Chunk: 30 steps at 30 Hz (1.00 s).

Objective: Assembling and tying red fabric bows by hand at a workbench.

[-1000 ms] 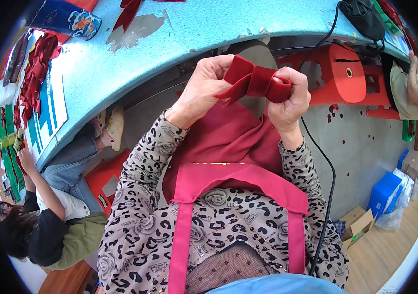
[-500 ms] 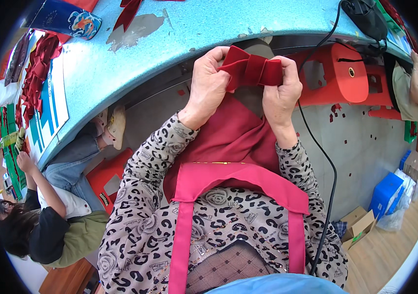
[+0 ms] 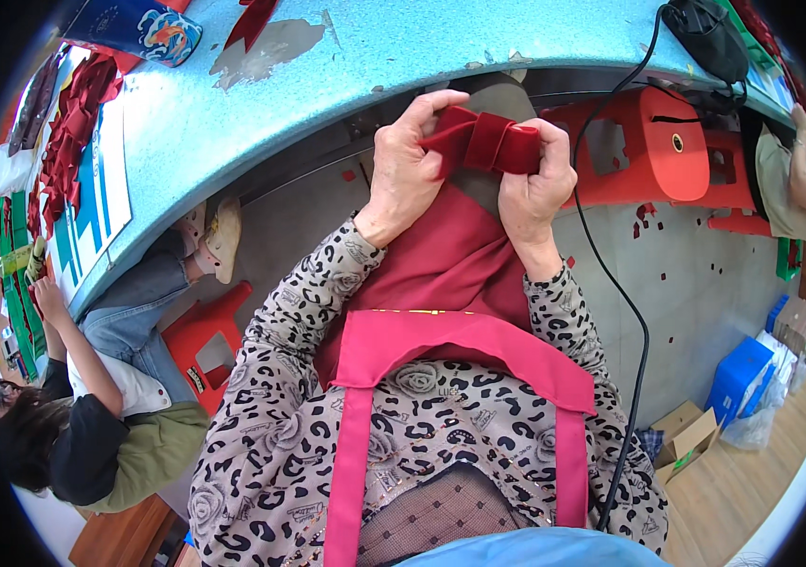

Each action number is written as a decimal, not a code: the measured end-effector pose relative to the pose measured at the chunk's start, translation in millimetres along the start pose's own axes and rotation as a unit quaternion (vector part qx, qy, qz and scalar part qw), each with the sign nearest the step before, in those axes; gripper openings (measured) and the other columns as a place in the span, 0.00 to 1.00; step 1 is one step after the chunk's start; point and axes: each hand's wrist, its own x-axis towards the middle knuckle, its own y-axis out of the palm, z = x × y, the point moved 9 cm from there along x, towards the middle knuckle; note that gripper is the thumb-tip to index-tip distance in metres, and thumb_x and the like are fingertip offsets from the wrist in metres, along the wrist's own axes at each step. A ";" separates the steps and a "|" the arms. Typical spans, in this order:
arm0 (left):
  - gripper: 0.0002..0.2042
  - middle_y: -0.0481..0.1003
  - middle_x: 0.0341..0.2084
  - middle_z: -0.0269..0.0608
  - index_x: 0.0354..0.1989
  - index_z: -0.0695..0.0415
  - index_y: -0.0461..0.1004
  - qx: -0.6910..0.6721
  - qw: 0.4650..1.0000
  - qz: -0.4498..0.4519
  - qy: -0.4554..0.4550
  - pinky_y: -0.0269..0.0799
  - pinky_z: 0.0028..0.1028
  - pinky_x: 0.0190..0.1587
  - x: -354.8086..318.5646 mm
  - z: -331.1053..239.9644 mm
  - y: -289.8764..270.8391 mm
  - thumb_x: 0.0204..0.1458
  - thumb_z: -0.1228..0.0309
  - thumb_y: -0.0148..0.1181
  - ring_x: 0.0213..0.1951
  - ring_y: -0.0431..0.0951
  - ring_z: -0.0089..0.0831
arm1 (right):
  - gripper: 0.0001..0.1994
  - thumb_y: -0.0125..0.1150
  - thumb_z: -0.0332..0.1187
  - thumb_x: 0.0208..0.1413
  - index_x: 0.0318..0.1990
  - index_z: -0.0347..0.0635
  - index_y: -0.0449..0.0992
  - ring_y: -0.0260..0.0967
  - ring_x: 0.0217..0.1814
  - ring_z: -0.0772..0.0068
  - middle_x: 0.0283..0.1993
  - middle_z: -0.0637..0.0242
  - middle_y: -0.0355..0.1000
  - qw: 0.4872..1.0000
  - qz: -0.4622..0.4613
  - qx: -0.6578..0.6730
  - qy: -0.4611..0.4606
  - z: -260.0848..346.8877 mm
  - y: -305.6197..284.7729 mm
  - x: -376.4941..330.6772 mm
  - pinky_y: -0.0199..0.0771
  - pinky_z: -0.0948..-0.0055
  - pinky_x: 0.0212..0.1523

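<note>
Between my two hands, above my lap and just in front of the table edge, is a dark red velvet bow (image 3: 486, 142) with a band across its middle. My left hand (image 3: 408, 165) pinches the bow's left loop, thumb and fingers closed on it. The right loop is gripped by my right hand (image 3: 537, 184), the thumb in front and the fingers partly hidden behind. The pinkish-red apron (image 3: 441, 250) on my lap lies beneath the bow.
The curved light-blue table (image 3: 375, 47) carries a dark blue cup (image 3: 143, 28), a red ribbon (image 3: 250, 24) and a pile of red bows (image 3: 77, 132). A black cable (image 3: 611, 265) hangs at my right near a red stool (image 3: 668, 151). Co-workers (image 3: 91, 444) sit on both sides.
Both hands still hold the bow. It has tilted slightly, its right side lower, and my right hand has dropped a little; my left fingers have shifted over the left loop.
</note>
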 end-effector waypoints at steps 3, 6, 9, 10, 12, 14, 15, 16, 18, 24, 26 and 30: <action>0.17 0.76 0.33 0.38 0.47 0.62 0.67 -0.187 0.978 0.042 -0.085 0.69 0.15 0.38 -3.7 10.4 4.9 0.47 0.85 0.54 0.34 0.74 0.16 | 0.08 0.56 0.22 0.51 0.38 0.35 0.67 0.68 0.30 0.82 0.29 0.67 0.71 0.998 0.015 0.054 -0.017 2.3 1.1 0.1 0.69 0.82 0.31; 0.17 0.76 0.33 0.36 0.46 0.60 0.67 -0.115 0.984 0.018 -0.138 0.70 0.16 0.35 -5.3 24.1 -5.7 0.46 0.83 0.56 0.32 0.73 0.14 | 0.07 0.56 0.22 0.51 0.38 0.36 0.68 0.67 0.30 0.84 0.29 0.68 0.71 0.997 0.031 0.067 0.023 -4.1 6.5 1.1 0.68 0.83 0.30; 0.19 0.73 0.24 0.37 0.43 0.61 0.68 0.071 0.991 -0.026 -0.108 0.69 0.19 0.30 -5.0 13.2 -16.2 0.39 0.84 0.58 0.26 0.74 0.20 | 0.07 0.56 0.23 0.51 0.38 0.36 0.68 0.68 0.31 0.83 0.29 0.68 0.71 0.998 0.021 0.027 0.052 -7.9 9.7 -1.1 0.69 0.82 0.31; 0.20 0.71 0.19 0.38 0.42 0.61 0.68 0.163 0.981 -0.048 -0.091 0.69 0.21 0.28 -4.6 7.9 -20.2 0.36 0.84 0.59 0.23 0.74 0.22 | 0.07 0.56 0.23 0.51 0.38 0.36 0.68 0.69 0.31 0.82 0.29 0.68 0.71 0.998 0.016 0.007 0.066 -10.4 10.0 -2.0 0.69 0.82 0.31; 0.20 0.70 0.18 0.37 0.42 0.61 0.68 0.188 0.978 -0.090 -0.004 0.69 0.22 0.27 -1.9 3.1 -19.2 0.36 0.83 0.59 0.21 0.73 0.25 | 0.08 0.56 0.23 0.51 0.38 0.36 0.68 0.70 0.31 0.81 0.29 0.67 0.71 0.998 0.016 -0.010 0.062 -10.9 11.6 -2.0 0.69 0.81 0.31; 0.20 0.68 0.15 0.37 0.42 0.60 0.67 0.233 0.942 -0.173 0.170 0.68 0.25 0.24 -6.0 -23.2 -20.4 0.35 0.83 0.59 0.18 0.72 0.30 | 0.08 0.56 0.23 0.50 0.38 0.36 0.68 0.71 0.31 0.79 0.28 0.66 0.72 0.997 0.016 -0.043 0.054 -10.9 13.1 -1.6 0.70 0.80 0.32; 0.20 0.68 0.15 0.37 0.42 0.60 0.67 0.234 0.942 -0.173 0.170 0.68 0.25 0.24 -4.6 -20.3 -21.3 0.35 0.83 0.59 0.18 0.72 0.30 | 0.08 0.56 0.23 0.50 0.38 0.36 0.68 0.71 0.31 0.79 0.28 0.66 0.72 0.997 0.017 -0.043 0.054 -11.1 13.9 -1.3 0.70 0.80 0.32; 0.20 0.67 0.14 0.37 0.42 0.60 0.67 0.271 0.924 -0.171 0.209 0.68 0.26 0.24 -6.1 -24.5 -19.5 0.36 0.83 0.58 0.18 0.71 0.32 | 0.08 0.57 0.22 0.50 0.38 0.36 0.68 0.72 0.31 0.78 0.28 0.65 0.72 0.997 0.016 -0.057 0.051 -10.5 14.4 -0.8 0.70 0.80 0.32; 0.20 0.66 0.12 0.36 0.43 0.60 0.67 0.341 0.881 -0.165 0.285 0.68 0.28 0.23 -11.3 -33.5 -12.8 0.37 0.82 0.57 0.16 0.70 0.37 | 0.08 0.57 0.22 0.49 0.38 0.36 0.68 0.73 0.31 0.75 0.28 0.63 0.72 0.995 0.014 -0.086 0.044 -9.7 14.7 0.0 0.71 0.79 0.32; 0.17 0.70 0.14 0.34 0.41 0.60 0.69 0.169 0.980 -0.107 -0.006 0.66 0.23 0.22 -4.9 20.6 -23.0 0.39 0.83 0.55 0.16 0.71 0.25 | 0.09 0.56 0.21 0.49 0.38 0.36 0.68 0.74 0.31 0.74 0.28 0.63 0.72 0.997 0.008 -0.067 0.048 -11.5 13.9 -3.9 0.71 0.78 0.32; 0.16 0.73 0.17 0.32 0.40 0.61 0.70 -0.006 0.984 -0.092 -0.150 0.65 0.20 0.22 -8.6 50.8 -21.5 0.40 0.83 0.54 0.18 0.71 0.19 | 0.08 0.56 0.21 0.49 0.38 0.36 0.68 0.73 0.31 0.75 0.28 0.64 0.72 0.997 0.003 -0.061 0.036 -9.8 13.8 -5.7 0.71 0.79 0.31; 0.14 0.75 0.20 0.31 0.40 0.62 0.71 -0.159 0.967 -0.075 -0.185 0.62 0.15 0.21 -11.4 39.7 -9.1 0.42 0.82 0.54 0.20 0.69 0.12 | 0.08 0.56 0.21 0.49 0.37 0.36 0.68 0.71 0.30 0.78 0.29 0.65 0.72 0.999 -0.011 0.001 0.050 -17.2 11.0 -8.0 0.70 0.81 0.31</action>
